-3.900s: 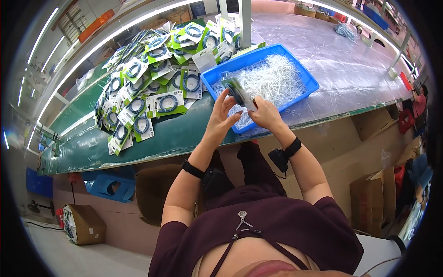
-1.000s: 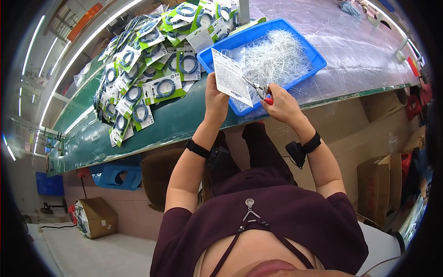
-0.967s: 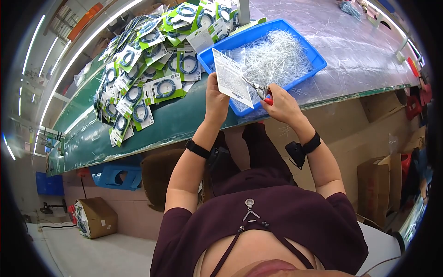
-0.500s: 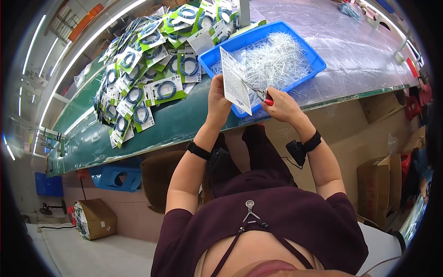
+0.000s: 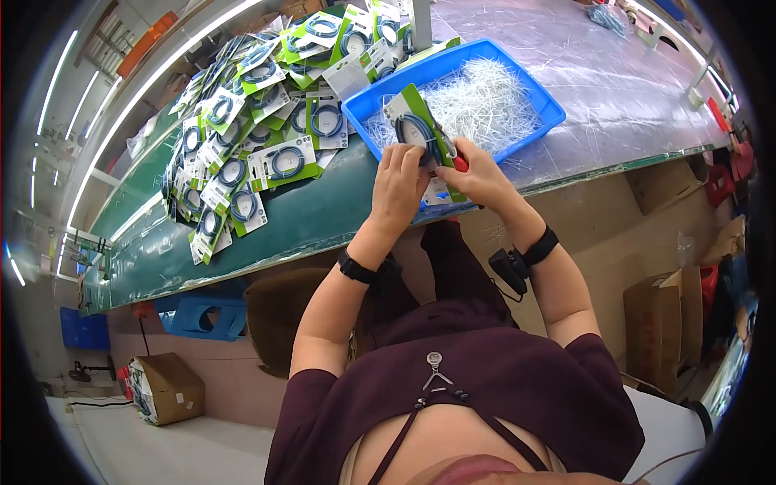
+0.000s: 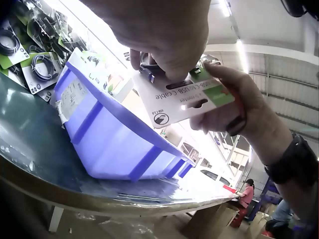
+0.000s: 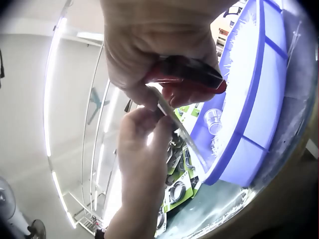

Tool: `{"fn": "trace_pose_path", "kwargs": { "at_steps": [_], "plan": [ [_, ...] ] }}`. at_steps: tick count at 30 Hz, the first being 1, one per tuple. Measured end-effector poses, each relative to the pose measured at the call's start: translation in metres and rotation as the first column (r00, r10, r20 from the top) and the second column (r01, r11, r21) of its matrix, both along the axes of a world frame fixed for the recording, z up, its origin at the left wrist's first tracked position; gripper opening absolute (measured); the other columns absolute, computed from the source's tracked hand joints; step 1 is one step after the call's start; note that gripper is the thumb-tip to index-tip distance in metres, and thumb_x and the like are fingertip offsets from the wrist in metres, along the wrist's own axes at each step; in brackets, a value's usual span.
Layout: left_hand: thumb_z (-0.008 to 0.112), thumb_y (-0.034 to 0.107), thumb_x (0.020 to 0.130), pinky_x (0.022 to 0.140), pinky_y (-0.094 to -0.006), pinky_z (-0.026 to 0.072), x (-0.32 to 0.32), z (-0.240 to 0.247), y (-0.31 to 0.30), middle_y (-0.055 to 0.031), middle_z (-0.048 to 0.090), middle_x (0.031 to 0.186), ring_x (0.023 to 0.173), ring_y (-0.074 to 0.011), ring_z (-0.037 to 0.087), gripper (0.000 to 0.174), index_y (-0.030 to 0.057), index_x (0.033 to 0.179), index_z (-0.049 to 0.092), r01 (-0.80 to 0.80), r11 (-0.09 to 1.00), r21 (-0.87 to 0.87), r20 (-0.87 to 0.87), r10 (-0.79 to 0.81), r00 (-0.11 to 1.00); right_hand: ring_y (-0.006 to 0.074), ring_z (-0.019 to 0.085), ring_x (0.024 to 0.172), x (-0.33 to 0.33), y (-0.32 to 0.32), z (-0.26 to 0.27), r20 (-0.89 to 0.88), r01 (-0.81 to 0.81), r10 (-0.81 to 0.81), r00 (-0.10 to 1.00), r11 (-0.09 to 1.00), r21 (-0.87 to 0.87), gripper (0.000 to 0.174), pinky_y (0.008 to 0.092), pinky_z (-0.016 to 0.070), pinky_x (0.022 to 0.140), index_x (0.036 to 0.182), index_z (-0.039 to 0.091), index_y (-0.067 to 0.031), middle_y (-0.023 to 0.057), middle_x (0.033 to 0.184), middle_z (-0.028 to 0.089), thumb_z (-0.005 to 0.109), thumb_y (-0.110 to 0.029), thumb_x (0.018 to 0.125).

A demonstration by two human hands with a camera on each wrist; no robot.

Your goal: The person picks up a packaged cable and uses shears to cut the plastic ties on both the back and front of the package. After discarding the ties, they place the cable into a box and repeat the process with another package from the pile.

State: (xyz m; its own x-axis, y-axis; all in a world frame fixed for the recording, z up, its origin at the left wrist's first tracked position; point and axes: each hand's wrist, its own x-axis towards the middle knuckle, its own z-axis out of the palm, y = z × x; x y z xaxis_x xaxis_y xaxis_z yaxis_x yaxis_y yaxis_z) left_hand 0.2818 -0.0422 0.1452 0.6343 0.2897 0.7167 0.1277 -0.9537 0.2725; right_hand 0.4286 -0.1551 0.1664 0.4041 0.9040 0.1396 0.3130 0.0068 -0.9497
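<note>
A retail card (image 5: 418, 112) with a coiled dark blue cable (image 5: 415, 132) on its green and white front is held over the near side of the blue tray. My left hand (image 5: 398, 187) pinches the coil at its lower part; in the left wrist view the fingers curl down at a cable plug (image 6: 148, 74). My right hand (image 5: 482, 178) grips the card's right edge with the thumb on its front. The same hand holds pliers (image 5: 460, 162) with red and black handles (image 7: 184, 75) in the palm, the metal end lying along the card's edge.
The blue plastic tray (image 5: 543, 129) holds a heap of thin white plastic strips (image 5: 485, 101) and a small clear cup (image 7: 213, 121). A large pile of carded cables (image 5: 285, 160) lies left on the green table (image 5: 315, 222). A metal post (image 5: 421, 24) stands behind the tray.
The card has turned from its printed white back to its cable side. My left hand has moved from the card's edge to the coil; my right now grips the card along with the pliers.
</note>
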Motion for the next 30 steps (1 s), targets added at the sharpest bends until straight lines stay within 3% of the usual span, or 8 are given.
{"fn": "trace_pose_path", "kwargs": {
  "at_steps": [2,4,5,7,11,14,17,30],
  "plan": [
    [0.073,0.01,0.08,0.085,-0.0369,0.0477,-0.005,0.005,-0.001,-0.0125,0.056,0.109,0.104,-0.0259,0.054,0.047,0.0026,0.119,0.049,-0.086,0.996,0.026,0.173,0.08,0.982,0.0172,0.059,0.081,0.001,0.0,0.0,0.107,0.004,-0.008,0.994,1.0,0.03,0.033,0.0341,0.0476,0.074,0.104,0.057,0.001,0.0081,0.091,0.062,0.069,-0.022,0.083],
    [0.073,0.013,0.082,0.084,-0.0382,0.0483,-0.008,0.013,0.005,-0.0117,0.057,0.111,0.106,-0.0248,0.053,0.048,0.0028,0.121,0.048,-0.14,0.989,0.039,0.268,0.125,0.955,0.0177,0.059,0.082,0.002,-0.009,0.008,-0.204,-0.045,0.065,0.977,0.994,0.1,0.033,0.0337,0.0478,0.075,0.105,0.056,0.0008,0.0081,0.093,0.062,0.07,-0.018,0.083],
    [0.07,0.012,0.084,0.088,-0.0384,0.0468,-0.012,0.016,0.009,-0.0107,0.057,0.113,0.109,-0.0239,0.053,0.047,0.0031,0.124,0.047,0.124,0.887,-0.445,0.363,0.052,0.93,0.018,0.059,0.083,0.001,-0.012,0.01,-0.353,-0.064,0.109,0.929,0.989,0.136,0.032,0.0335,0.0479,0.075,0.105,0.055,0.0007,0.0081,0.094,0.063,0.071,-0.016,0.082],
    [0.065,0.012,0.09,0.095,-0.0388,0.044,-0.02,0.017,0.012,-0.0088,0.057,0.118,0.115,-0.0223,0.052,0.046,0.0036,0.13,0.045,0.574,-0.023,-0.819,0.569,0.097,0.816,0.0192,0.059,0.082,-0.004,-0.014,0.008,-0.356,-0.087,0.137,0.925,0.985,0.152,0.034,0.0334,0.0479,0.075,0.106,0.055,0.0009,0.0087,0.092,0.062,0.071,-0.017,0.082],
    [0.057,0.007,0.095,0.098,-0.0334,0.0435,-0.025,0.01,0.005,-0.0067,0.056,0.124,0.115,-0.0167,0.053,0.04,0.0033,0.132,0.044,0.62,-0.27,-0.736,0.658,-0.073,0.75,0.0203,0.059,0.081,-0.001,-0.012,0.007,-0.132,-0.061,0.079,0.988,0.989,0.134,0.036,0.0329,0.0476,0.074,0.105,0.054,0.001,0.0096,0.089,0.06,0.072,-0.019,0.083],
    [0.055,0.003,0.095,0.097,-0.0309,0.0434,-0.025,0.009,-0.001,-0.0066,0.056,0.124,0.112,-0.0156,0.055,0.038,0.0031,0.132,0.044,0.575,-0.006,-0.818,0.573,-0.077,0.816,0.018,0.06,0.083,0.0,-0.016,0.006,0.34,0.103,-0.121,0.933,0.992,0.07,0.033,0.0323,0.0472,0.072,0.105,0.053,0.0007,0.0089,0.091,0.061,0.071,-0.019,0.084],
    [0.053,0.001,0.096,0.097,-0.0293,0.0433,-0.021,0.008,-0.003,-0.0063,0.057,0.123,0.111,-0.0146,0.055,0.036,0.0028,0.131,0.045,0.538,0.142,-0.831,0.537,-0.054,0.842,0.0283,0.059,0.078,-0.017,-0.027,0.035,0.716,0.249,-0.327,0.616,0.944,0.217,0.035,0.0369,0.047,0.069,0.095,0.052,-0.0011,0.0117,0.085,0.057,0.074,-0.024,0.08],
    [0.053,0.005,0.097,0.094,-0.0265,0.0418,-0.006,-0.006,-0.015,-0.0048,0.058,0.121,0.108,-0.0113,0.053,0.034,0.001,0.13,0.046,0.562,0.423,-0.711,0.591,-0.073,0.803,0.0355,0.058,0.081,-0.027,-0.02,0.034,0.71,0.253,-0.281,0.646,0.956,0.149,0.039,0.043,0.0461,0.068,0.092,0.05,-0.0018,0.0152,0.085,0.057,0.075,-0.027,0.077]
  ]
}}
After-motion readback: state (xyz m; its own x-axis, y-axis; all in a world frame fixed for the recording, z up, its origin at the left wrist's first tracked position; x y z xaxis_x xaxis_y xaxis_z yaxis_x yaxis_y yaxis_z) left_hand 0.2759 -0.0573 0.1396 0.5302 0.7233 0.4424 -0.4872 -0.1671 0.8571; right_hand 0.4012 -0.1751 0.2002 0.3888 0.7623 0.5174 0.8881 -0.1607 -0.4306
